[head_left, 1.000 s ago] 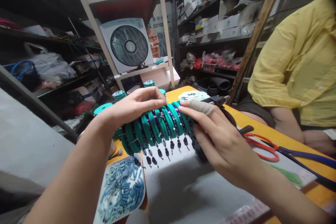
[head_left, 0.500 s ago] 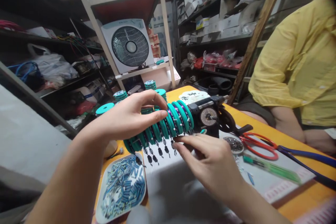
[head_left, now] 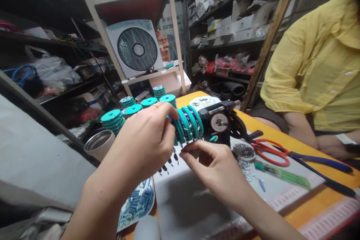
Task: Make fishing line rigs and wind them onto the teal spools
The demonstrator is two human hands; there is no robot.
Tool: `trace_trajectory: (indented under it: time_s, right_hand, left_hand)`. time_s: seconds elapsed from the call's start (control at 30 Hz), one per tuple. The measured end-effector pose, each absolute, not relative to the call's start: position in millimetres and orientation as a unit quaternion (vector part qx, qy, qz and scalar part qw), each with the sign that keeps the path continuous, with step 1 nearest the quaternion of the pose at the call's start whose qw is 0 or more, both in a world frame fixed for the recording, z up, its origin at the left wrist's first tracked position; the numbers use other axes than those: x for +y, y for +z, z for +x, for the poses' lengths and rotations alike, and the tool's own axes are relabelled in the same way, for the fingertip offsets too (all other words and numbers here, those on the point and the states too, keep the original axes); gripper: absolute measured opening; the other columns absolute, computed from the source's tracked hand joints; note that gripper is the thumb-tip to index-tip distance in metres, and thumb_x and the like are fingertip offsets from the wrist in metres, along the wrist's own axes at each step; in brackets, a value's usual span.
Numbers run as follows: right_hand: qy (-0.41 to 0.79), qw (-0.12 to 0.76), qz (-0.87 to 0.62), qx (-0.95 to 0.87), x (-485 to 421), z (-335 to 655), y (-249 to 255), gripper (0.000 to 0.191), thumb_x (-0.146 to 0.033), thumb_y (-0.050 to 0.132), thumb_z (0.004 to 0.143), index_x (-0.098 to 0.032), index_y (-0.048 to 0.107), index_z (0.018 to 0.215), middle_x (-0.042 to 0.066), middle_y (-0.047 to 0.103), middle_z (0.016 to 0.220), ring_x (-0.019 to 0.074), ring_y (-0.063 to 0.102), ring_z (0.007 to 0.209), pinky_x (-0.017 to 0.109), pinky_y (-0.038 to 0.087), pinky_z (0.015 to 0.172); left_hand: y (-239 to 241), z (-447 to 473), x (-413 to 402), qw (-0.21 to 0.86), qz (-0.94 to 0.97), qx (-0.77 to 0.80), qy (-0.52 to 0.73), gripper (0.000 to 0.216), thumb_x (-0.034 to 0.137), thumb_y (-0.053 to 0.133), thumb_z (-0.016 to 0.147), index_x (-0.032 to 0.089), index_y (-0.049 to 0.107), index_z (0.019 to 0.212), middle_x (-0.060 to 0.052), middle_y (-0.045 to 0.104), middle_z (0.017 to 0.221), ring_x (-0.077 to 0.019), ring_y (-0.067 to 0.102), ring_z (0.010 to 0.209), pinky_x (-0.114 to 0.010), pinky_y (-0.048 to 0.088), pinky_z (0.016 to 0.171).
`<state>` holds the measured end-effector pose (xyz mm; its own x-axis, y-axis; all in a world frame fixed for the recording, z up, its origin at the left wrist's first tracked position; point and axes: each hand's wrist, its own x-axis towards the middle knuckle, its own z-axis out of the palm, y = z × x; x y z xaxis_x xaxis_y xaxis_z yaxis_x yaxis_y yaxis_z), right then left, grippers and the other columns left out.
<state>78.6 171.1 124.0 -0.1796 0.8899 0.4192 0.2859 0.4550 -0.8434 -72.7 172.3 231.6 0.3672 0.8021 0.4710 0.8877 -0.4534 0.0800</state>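
Note:
A row of teal line spools (head_left: 186, 124) with dark wound line sits on the shaft of a black hand-cranked winder (head_left: 219, 122). My left hand (head_left: 149, 138) lies over the near part of the row, its fingers curled round the spools. Short dark strands with small black pieces (head_left: 170, 162) dangle below them. Just under the spools, my right hand (head_left: 216, 161) pinches at one of these hanging ends, thumb and forefinger together. The pinched end is mostly hidden by the fingertips.
Stacks of teal spools (head_left: 112, 117) and a metal cup (head_left: 99, 141) stand behind my left arm. A tray of blue tubes (head_left: 137, 202) lies in front. Rightward are a dish of small metal parts (head_left: 244, 151), orange-handled scissors (head_left: 270, 152), a green cutter (head_left: 284, 174) and blue-handled pliers (head_left: 320, 163). A yellow-sleeved person sits right.
My left hand has moved forward and curled its fingers over the spools, after lying along them with thumb out. My right hand keeps its pinch just below the row. The view has shifted slightly.

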Motion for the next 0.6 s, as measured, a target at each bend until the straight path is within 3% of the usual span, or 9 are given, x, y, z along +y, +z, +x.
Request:
trace_trajectory:
  time_s: [0.17,0.37,0.6]
  right_hand:
    - [0.308,0.482,-0.424,-0.702,167,81,126,0.016,-0.031,0.063,0.083,-0.020,0.065,0.073,-0.005,0.054,0.055,0.0081,0.042,0.048,0.022,0.032,0.048]
    - [0.293,0.503,-0.403,-0.706,163,79,126,0.016,-0.028,0.064,0.083,-0.018,0.061,0.071,-0.005,0.051,0.056,0.0077,0.042,0.050,0.022,0.033,0.048]
    - [0.316,0.525,-0.387,-0.689,154,83,129,0.012,-0.029,0.059,0.087,-0.020,0.060,0.080,-0.002,0.054,0.068,0.0094,0.048,0.055,0.022,0.039,0.049]
  left_hand:
    - [222,-77,171,0.049,-0.827,-0.483,-0.283,0.020,0.014,0.044,0.086,0.022,0.057,0.098,-0.001,0.065,0.106,-0.0177,0.060,0.099,-0.033,0.045,0.086]
    - [224,-81,172,-0.002,-0.833,-0.486,-0.265,0.014,0.029,0.052,0.087,0.023,0.052,0.099,-0.001,0.060,0.113,-0.0209,0.058,0.102,-0.038,0.044,0.090]
    - [224,-88,176,-0.029,-0.843,-0.466,-0.266,0.012,0.024,0.051,0.088,0.023,0.053,0.101,-0.002,0.059,0.112,-0.0198,0.057,0.101,-0.038,0.043,0.091]
